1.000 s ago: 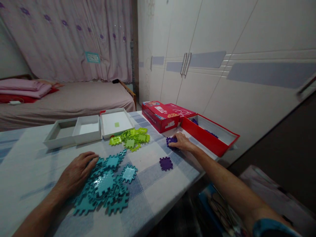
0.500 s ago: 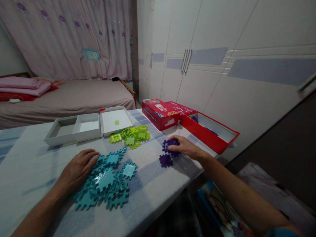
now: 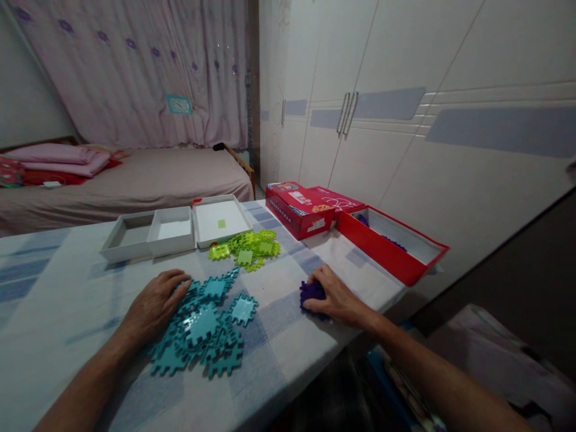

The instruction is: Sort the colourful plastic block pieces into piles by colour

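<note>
From my remote seat, through the head-worn camera, I look down on a counter [image 3: 274, 342] covered by a blue-and-white checked cloth. On the right, my right hand [image 3: 335, 298] rests low over dark purple pieces [image 3: 312, 294] with notched edges. They lie at the cloth, near the counter's front edge. Its grip is closed around them, thumb on the near side and fingers curled over the far side, probably because taking hold of opposite edges keeps flat pieces square. I cannot tell how many are under the fingers.

On the left, my left hand [image 3: 155, 306] lies at the edge of a heap of teal pieces [image 3: 202, 324], fingers close together and slightly bent. Its underside is hidden, so I cannot tell whether that grip pinches anything; it looks more like a steadying rest. One loose teal square [image 3: 243, 309] sits just right of the heap.

Beyond is a pile of lime-green pieces [image 3: 245, 257], apart from the teal, seemingly grouped by colour. Behind it stand a white divided tray [image 3: 173, 231] and a shallow white tray [image 3: 220, 219]. To the right are a closed red box [image 3: 299, 210] and an open red box [image 3: 382, 249], more purple showing inside.
</note>
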`<state>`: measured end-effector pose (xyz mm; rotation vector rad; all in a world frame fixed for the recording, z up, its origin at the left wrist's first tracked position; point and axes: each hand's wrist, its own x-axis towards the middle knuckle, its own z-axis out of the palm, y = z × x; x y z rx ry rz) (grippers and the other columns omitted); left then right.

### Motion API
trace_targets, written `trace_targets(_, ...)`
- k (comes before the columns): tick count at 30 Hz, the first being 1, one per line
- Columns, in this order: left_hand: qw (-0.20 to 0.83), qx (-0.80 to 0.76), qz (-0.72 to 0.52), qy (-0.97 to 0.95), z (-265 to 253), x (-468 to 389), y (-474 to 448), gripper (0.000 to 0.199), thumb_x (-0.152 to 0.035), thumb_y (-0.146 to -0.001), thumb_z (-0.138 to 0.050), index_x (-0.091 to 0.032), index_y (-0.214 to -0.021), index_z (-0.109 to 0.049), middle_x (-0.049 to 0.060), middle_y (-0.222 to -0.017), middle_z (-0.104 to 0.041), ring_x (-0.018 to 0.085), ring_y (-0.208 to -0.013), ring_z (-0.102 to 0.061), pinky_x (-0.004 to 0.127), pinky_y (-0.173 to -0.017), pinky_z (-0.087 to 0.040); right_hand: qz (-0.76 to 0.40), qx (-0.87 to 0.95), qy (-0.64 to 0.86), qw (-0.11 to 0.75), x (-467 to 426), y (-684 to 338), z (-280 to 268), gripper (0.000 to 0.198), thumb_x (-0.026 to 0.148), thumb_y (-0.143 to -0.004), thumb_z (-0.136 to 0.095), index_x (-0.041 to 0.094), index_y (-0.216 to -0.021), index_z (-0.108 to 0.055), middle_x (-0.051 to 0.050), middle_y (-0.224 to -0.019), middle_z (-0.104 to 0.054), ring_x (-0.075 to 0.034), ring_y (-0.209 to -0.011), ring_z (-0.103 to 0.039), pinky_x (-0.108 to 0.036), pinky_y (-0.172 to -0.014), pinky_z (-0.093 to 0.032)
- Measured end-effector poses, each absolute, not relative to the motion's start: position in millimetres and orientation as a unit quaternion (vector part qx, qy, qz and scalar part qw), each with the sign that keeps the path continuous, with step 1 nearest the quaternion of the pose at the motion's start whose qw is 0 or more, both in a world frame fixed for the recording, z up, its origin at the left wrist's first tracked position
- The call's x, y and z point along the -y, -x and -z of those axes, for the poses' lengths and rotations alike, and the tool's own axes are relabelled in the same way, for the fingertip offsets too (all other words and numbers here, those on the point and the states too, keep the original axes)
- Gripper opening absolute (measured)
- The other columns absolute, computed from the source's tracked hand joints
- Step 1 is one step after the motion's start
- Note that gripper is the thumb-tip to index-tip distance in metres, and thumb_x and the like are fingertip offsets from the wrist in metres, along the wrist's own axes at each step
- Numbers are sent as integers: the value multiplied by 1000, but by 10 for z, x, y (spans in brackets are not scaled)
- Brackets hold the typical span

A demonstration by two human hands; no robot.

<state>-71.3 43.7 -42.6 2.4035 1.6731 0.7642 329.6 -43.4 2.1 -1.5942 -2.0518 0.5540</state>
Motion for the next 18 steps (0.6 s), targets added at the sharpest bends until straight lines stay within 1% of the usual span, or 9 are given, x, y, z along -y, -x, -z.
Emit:
trace_targets(4,55,-546,-263,-793,449,-455,730,57,-62,-85,-34,-21,-97,-71,9,-112,-66,25,-106,-62,38,-99,-47,-236,728,567,304,505,-3255,25,30,28,-71,-70,23,-95,-53,-2,-100,-54,-19,-94,-53,-32,-85,-44)
trace_targets(6,60,-549,-262,-791,459,-467,741,57,-62,-85,-35,-20,-97,-71,10,-112,-66,25,-106,-62,38,-99,-47,-263,687,583,345,469,-3314,-46,33,32,-71,-70,24,-97,-52,-1,-99,-57,-18,-92,-55,-32,-85,-45)
trace_targets(8,66,-551,-259,-791,467,-481,752,58,-62,-85,-34,-19,-99,-71,11,-112,-66,25,-106,-62,38,-100,-46,-262,632,602,412,354,-3480,-213,39,37,-71,-70,24,-102,-52,-2,-102,-59,-18,-91,-57,-32,-85,-46)
trace_targets(10,67,-552,-258,-790,470,-489,756,58,-61,-85,-34,-19,-99,-71,11,-112,-66,25,-105,-62,39,-100,-46,-213,579,617,489,160,-3768,-453,45,43,-70,-70,23,-106,-53,-4,-105,-60,-19,-92,-58,-32,-83,-47)
trace_targets(13,65,-551,-263,-789,450,-471,737,57,-61,-85,-34,-20,-97,-71,10,-111,-66,25,-105,-62,39,-99,-47,-83,514,645,560,-221,-4360,-802,47,49,-67,-70,20,-102,-57,-6,-97,-62,-20,-87,-59,-35,-78,-49)
trace_targets(15,68,-554,-265,-786,416,-435,704,59,-62,-84,-33,-18,-97,-71,11,-111,-66,26,-105,-62,40,-98,-47,1,455,679,576,-474,-4777,-934,46,46,-62,-73,19,-96,-58,-5,-94,-62,-21,-85,-59,-38,-78,-49)
trace_targets(18,82,-552,-268,-785,353,-377,650,61,-60,-85,-32,-15,-99,-71,13,-112,-65,26,-107,-60,41,-99,-46,59,381,739,552,-746,-5323,-934,36,41,-62,-73,21,-87,-56,-9,-93,-62,-25,-88,-59,-45,-84,-47)
